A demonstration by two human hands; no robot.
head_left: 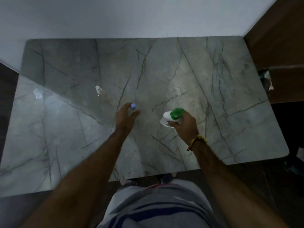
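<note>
On the middle of the grey-green veined marble tabletop [181, 66] stands a small clear bottle with a pale blue cap [133, 106], upright, its body blurred and partly hidden by fingers. To its right, held just above the stone, is a white plastic bottle with a green cap [171, 117], tilted so its cap points away from the person. A second small clear bottle with a white cap [98, 89] stands apart, up and to the left.

Plenty of bare marble lies all round both hands. The far edge meets a white wall [115, 17], a brown wooden panel [279, 38] borders the right corner, and the near edge runs just ahead of the person's body.

Now the hands: the left hand [125, 116] reaches forward on a straight arm, thumb and fingers curled round the blue-capped bottle. The right hand [185, 124], a yellow thread band [197, 140] at the wrist, grips the white bottle's body, knuckles up.
</note>
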